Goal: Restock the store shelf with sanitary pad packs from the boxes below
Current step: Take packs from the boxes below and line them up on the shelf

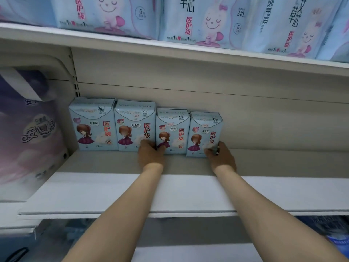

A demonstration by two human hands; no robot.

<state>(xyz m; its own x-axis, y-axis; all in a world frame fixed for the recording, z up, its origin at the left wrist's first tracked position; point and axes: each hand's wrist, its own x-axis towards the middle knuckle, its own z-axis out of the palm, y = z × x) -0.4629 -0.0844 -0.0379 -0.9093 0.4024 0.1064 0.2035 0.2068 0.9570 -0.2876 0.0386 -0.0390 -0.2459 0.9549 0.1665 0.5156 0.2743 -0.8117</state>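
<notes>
While the right hand (pixel 221 156) grips the fourth pale-blue pack (pixel 205 134), the left hand (pixel 150 153) seemingly presses neighbouring packs.

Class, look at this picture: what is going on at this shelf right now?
A person is stocking a store shelf with light blue pad packs. Four packs stand upright in a row at the back left. The left hand rests at the foot of the second pack and the third pack, where they meet. The right hand holds the lower right corner of the fourth pack, the last in the row. The shelf to the right of it is bare.
</notes>
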